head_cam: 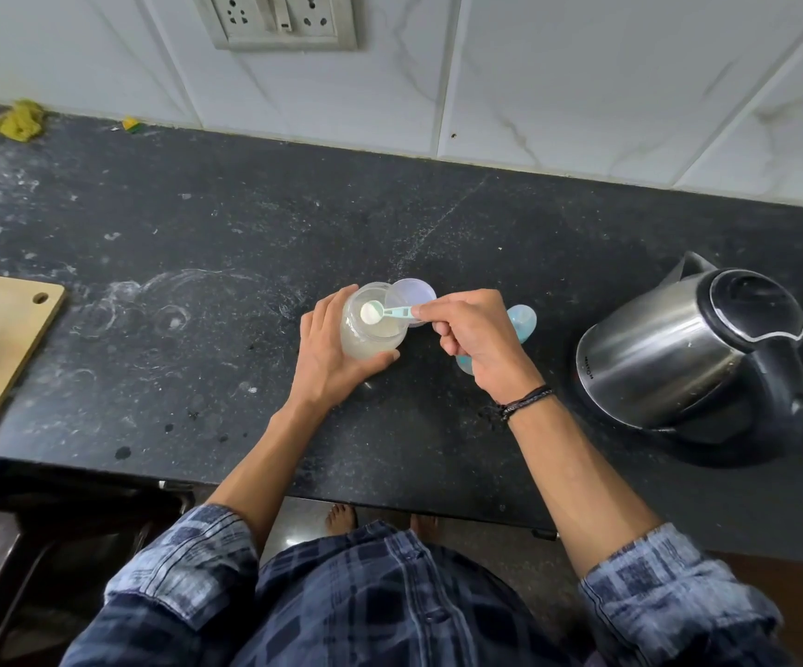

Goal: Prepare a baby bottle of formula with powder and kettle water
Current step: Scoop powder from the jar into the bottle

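Teal plastic, the scoop (389, 311) lies level over the mouth of the clear container (370, 341), its bowl full of white powder. My right grip (474, 339) pinches the scoop's handle between thumb and fingertips. My left grip (324, 358) curls around the container's side and holds it upright on the dark surface (197, 223), well left of the steel kettle (678, 358).

The mouth looks narrow beside the scoop's bowl. If I tip off-centre or my wrist shakes, I expect powder to spill down the outside. A jolt could also knock the round lid (414, 296) just behind.

I cannot tell whether this container is the bottle or the powder jar; its contents only look pale and cloudy. My right grip hides most of a pale blue piece (522, 322), so I cannot name it.
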`<control>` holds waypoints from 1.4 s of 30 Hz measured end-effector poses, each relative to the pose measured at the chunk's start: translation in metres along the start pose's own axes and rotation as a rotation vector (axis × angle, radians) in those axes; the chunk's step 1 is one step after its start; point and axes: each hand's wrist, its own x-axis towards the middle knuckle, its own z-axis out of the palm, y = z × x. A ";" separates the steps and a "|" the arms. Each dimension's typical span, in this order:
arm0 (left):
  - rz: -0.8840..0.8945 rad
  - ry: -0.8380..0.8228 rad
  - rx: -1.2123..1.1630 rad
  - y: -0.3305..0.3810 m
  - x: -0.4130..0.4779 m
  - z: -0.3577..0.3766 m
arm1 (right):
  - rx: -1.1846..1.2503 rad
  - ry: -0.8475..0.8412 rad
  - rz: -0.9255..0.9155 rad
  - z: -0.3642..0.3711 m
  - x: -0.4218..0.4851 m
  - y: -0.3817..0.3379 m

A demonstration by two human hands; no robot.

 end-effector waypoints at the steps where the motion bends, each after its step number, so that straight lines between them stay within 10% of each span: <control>1: 0.003 0.000 -0.007 -0.001 0.000 0.000 | 0.010 0.014 0.012 0.000 0.000 0.000; 42: -0.103 0.016 -0.150 -0.004 -0.005 -0.004 | 0.280 0.000 0.238 0.021 -0.013 0.022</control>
